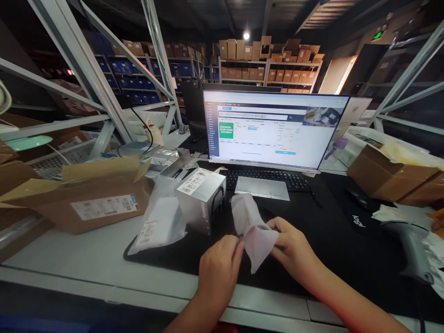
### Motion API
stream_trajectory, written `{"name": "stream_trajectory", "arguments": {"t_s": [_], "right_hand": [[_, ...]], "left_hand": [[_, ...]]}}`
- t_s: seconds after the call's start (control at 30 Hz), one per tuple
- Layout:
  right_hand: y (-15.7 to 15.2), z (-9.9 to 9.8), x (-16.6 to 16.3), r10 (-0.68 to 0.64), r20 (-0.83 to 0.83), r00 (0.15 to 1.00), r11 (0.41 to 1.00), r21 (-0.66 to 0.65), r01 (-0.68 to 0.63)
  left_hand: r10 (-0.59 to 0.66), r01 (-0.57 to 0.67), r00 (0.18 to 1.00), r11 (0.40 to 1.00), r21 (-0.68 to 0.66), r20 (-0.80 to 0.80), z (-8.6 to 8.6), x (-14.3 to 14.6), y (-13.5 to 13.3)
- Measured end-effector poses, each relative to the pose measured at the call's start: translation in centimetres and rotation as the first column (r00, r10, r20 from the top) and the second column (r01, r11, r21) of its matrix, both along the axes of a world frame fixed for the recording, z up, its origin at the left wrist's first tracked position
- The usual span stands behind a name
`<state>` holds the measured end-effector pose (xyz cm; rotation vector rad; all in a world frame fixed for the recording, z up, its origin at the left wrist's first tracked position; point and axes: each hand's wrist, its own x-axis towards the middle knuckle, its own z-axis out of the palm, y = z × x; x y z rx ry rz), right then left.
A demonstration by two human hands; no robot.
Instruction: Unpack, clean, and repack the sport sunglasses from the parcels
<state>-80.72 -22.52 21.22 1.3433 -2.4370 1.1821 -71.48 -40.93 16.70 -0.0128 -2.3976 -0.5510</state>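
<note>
A crumpled white wrapper (pixel 248 215), sleeve-like and soft, lies over the black desk mat between my hands. My left hand (pixel 219 263) pinches it at its near left edge. From the other side, the fingers of my right hand (pixel 289 243) close on its loose right flap. Whatever the wrapper covers is hidden. Beyond my left hand stands a grey product box (pixel 199 203) with a dark picture and a label on top. A white plastic pouch (pixel 159 224) with a barcode label leans beside that box. Behind the wrapper is a shallow silver-white tray or lid (pixel 262 188).
An open cardboard box (pixel 100 208) stands at the left. A lit monitor (pixel 274 134) and a keyboard (pixel 294 181) are at the back. To the right are a mouse (pixel 360 199), a grey barcode scanner (pixel 409 247) and another cardboard box (pixel 388 173).
</note>
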Motion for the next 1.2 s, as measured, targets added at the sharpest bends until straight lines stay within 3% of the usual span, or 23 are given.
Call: {"name": "stream_trajectory", "arguments": {"t_s": [0.1,0.2,0.3,0.43,0.53,0.67,0.73,0.8,0.87,0.93,1.03,1.2], "right_hand": [[-0.2,-0.4,0.1,-0.041,-0.007,0.999,0.999,-0.028,0.041],[-1.0,-0.8,0.2,-0.103,-0.047,0.994,0.994,-0.044,0.101],[-1.5,-0.6,0.1,-0.21,-0.113,0.971,0.976,0.033,0.215],[-1.0,0.6,-0.2,-0.295,-0.138,0.946,0.926,0.204,0.318],[-0.4,1.1,-0.2,-0.327,-0.13,0.936,0.911,0.219,0.349],[-0.4,1.0,-0.4,-0.373,-0.13,0.919,0.885,0.247,0.394],[0.0,1.1,-1.2,-0.341,-0.058,0.938,0.909,0.233,0.344],[1.2,1.6,-2.8,-0.227,0.177,0.958,0.971,0.122,0.207],[3.5,2.1,-4.8,-0.118,0.469,0.875,0.981,-0.082,0.176],[6.2,2.4,-6.4,-0.107,0.692,0.714,0.902,-0.234,0.362],[9.8,2.1,-7.3,-0.076,0.864,0.498,0.76,-0.273,0.589],[12.2,0.4,-6.1,0.029,0.933,0.359,0.68,-0.281,0.677]], "left_hand": [[-0.19,0.188,0.981,0.98,-0.065,-0.029,-0.1,-0.1,0.6],[-0.432,0.432,0.902,0.901,-0.04,0.009,-0.1,-0.1,1.6],[-0.561,0.56,0.828,0.828,0.034,0.028,0.1,0.3,2.0],[-0.628,0.616,0.777,0.773,0.15,0.045,0.6,1.2,1.0],[-0.651,0.631,0.759,0.747,0.21,0.037,0.8,1.8,0.3],[-0.76,0.729,0.63,0.649,0.216,0.157,0.6,1.9,0.6],[-0.776,0.735,0.605,0.63,0.249,0.178,0.5,1.8,0.7],[-0.769,0.712,0.625,0.632,0.305,0.134,0.3,1.7,0.2],[-0.745,0.685,0.66,0.65,0.328,0.097,0.2,1.8,-1.0],[-0.718,0.662,0.687,0.684,0.307,0.117,-0.1,2.1,-2.4],[-0.695,0.651,0.691,0.718,0.248,0.198,-0.7,2.4,-4.1],[-0.594,0.582,0.77,0.804,0.124,0.234,-0.4,1.0,-5.3]]}}
